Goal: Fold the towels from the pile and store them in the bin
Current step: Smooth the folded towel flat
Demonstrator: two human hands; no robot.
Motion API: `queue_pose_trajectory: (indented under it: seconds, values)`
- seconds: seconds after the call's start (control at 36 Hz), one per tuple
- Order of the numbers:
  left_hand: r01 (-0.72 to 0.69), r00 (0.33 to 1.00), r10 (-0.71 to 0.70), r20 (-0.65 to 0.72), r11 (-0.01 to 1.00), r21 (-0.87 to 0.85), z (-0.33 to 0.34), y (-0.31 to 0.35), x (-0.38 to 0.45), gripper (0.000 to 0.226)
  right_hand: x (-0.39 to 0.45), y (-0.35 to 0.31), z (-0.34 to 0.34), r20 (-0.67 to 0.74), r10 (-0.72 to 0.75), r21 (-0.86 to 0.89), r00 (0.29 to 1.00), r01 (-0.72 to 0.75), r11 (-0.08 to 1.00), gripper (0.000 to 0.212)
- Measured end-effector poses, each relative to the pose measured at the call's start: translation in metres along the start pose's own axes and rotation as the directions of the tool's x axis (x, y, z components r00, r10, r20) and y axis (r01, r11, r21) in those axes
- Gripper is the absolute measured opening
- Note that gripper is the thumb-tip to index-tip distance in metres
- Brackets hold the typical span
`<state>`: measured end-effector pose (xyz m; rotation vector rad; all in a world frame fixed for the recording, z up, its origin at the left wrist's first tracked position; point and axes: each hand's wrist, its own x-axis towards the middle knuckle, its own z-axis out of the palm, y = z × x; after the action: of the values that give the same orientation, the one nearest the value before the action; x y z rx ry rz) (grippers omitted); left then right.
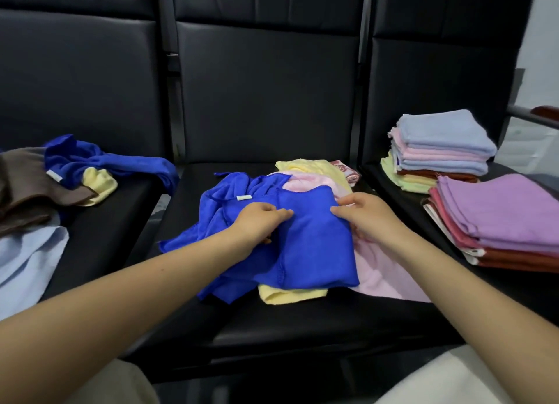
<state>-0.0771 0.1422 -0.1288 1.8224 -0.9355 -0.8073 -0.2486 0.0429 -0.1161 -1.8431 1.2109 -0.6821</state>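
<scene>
A royal blue towel point(314, 246) lies partly folded on the middle black seat point(272, 322), on top of a pink towel point(384, 273) and a yellow towel point(290, 294). My left hand point(260, 222) grips a fold on its left side. My right hand point(363, 213) pinches its upper right edge. More yellow and pink cloth point(308, 173) lies bunched behind the blue towel. No bin is in view.
On the left seat lies an unfolded pile: a blue towel point(99, 161), a brown one point(27, 189), a yellow one point(99, 186) and a light blue one point(27, 264). The right seat holds two folded stacks, pastel point(438, 149) and purple with red point(502, 222).
</scene>
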Motion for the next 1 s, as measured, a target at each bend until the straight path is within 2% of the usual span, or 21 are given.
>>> queue_pose_trajectory:
  seconds: [0.11,0.22,0.31,0.36,0.47,0.53,0.61,0.69,0.78,0.83,0.94,1.0]
  values:
    - [-0.145,0.986,0.145,-0.078,0.989,0.005,0.007,0.001,-0.003,0.039,-0.005,-0.002,-0.003,0.024,0.002,0.106,1.000,-0.004,0.994,0.013]
    - [-0.203,0.965,0.181,-0.191,0.974,-0.101,-0.002,0.008,-0.008,0.025,-0.004,-0.010,0.002,-0.012,-0.034,0.135,0.999,0.035,0.990,0.012]
    - [-0.198,0.954,0.173,-0.244,0.977,-0.083,-0.020,0.005,-0.011,0.028,-0.003,-0.016,0.008,-0.007,-0.075,0.094,0.997,0.075,0.993,0.012]
    - [-0.195,0.949,0.170,-0.265,0.978,-0.071,-0.032,-0.001,-0.012,0.028,-0.003,-0.018,0.014,0.028,-0.090,0.000,0.996,0.091,0.996,0.017]
    - [-0.145,0.945,0.128,-0.301,0.989,-0.036,-0.055,-0.016,-0.015,0.018,-0.002,-0.020,0.022,0.074,-0.081,-0.252,0.994,0.097,0.963,0.019]
    - [-0.104,0.943,0.116,-0.311,0.993,0.055,-0.063,-0.025,-0.015,0.015,-0.003,-0.021,0.024,0.088,-0.077,-0.306,0.993,0.100,0.947,0.024]
    - [0.012,0.966,0.055,-0.254,0.967,0.255,-0.069,-0.038,-0.017,0.020,-0.002,-0.022,0.026,0.153,-0.056,-0.392,0.987,0.113,0.913,0.045]
    - [0.097,0.979,-0.031,-0.203,0.941,0.324,-0.070,-0.044,-0.022,0.022,-0.004,-0.023,0.029,0.196,-0.038,-0.427,0.980,0.120,0.896,0.051]
    - [0.102,0.981,-0.061,-0.186,0.971,0.217,-0.069,-0.045,-0.022,0.020,-0.009,-0.025,0.036,0.235,-0.047,-0.450,0.971,0.152,0.880,0.053]
    - [0.127,0.981,-0.110,-0.160,0.987,0.096,-0.067,-0.043,-0.023,0.021,-0.011,-0.025,0.042,0.275,-0.052,-0.419,0.960,0.169,0.892,0.046]
    - [0.175,0.976,-0.187,-0.108,0.979,-0.108,-0.068,-0.032,-0.026,0.017,-0.019,-0.032,0.049,0.318,-0.087,-0.216,0.944,0.161,0.963,0.031]
    - [0.173,0.974,-0.197,-0.110,0.965,-0.199,-0.069,-0.025,-0.025,0.015,-0.023,-0.036,0.050,0.323,-0.082,-0.028,0.943,0.096,0.995,0.019]
